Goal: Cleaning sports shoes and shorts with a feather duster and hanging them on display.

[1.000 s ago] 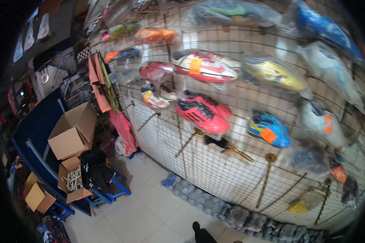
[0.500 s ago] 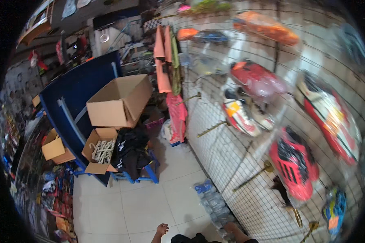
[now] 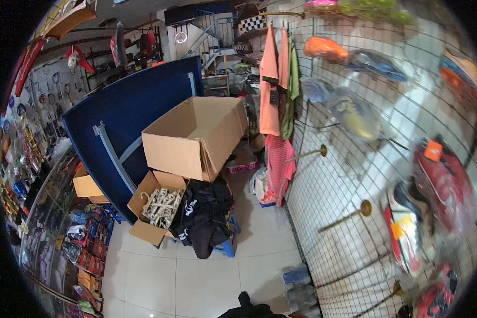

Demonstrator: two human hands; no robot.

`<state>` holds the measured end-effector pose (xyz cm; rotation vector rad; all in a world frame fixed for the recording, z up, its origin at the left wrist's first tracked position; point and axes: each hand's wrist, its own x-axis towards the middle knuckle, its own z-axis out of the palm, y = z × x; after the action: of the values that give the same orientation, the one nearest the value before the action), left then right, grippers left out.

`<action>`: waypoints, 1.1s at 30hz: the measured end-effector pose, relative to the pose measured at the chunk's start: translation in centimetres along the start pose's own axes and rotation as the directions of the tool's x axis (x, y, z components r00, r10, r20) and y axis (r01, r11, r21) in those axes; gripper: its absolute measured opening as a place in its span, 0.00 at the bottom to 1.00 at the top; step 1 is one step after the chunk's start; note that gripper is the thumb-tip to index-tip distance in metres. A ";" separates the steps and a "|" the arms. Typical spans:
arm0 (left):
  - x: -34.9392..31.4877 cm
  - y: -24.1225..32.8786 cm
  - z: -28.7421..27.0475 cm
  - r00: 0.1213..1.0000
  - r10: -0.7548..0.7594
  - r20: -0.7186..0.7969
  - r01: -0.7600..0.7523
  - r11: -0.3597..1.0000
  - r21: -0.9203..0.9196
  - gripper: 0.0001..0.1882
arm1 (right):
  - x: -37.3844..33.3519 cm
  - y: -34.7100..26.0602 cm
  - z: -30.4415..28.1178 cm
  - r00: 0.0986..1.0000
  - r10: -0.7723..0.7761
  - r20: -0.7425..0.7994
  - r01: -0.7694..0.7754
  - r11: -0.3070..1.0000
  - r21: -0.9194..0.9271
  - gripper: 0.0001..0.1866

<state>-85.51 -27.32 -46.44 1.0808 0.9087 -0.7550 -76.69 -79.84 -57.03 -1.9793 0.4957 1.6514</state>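
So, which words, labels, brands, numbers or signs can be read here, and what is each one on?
Wording isn't copied out; markings show here:
Black garment: white print, broken up by folds.
Orange tag on the wrapped red shoe: too blurred to read.
Yellow-orange tag on the wrapped white-and-red shoe: too blurred to read.
Large cardboard box: no print visible.

the wearer's body is seen from above, cut off by the lower edge. dark clothing (image 3: 253, 312) is shown near the middle; what appears a dark-covered foot (image 3: 244, 299) is pointed forward from it. neither the left hand nor the right hand can be made out; their pose cannot be read.
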 end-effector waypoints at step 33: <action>-8.2 78.5 18.1 0.105 0.991 -0.088 -0.976 0.086 -0.203 0.19 | -33.0 -80.4 -47.0 -0.368 -0.490 -0.790 0.908 -0.007 -0.419 0.05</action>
<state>-16.75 -20.25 -4.18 1.1637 -0.0281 0.5171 0.67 -44.70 -6.51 -1.6946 -0.3283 -0.5665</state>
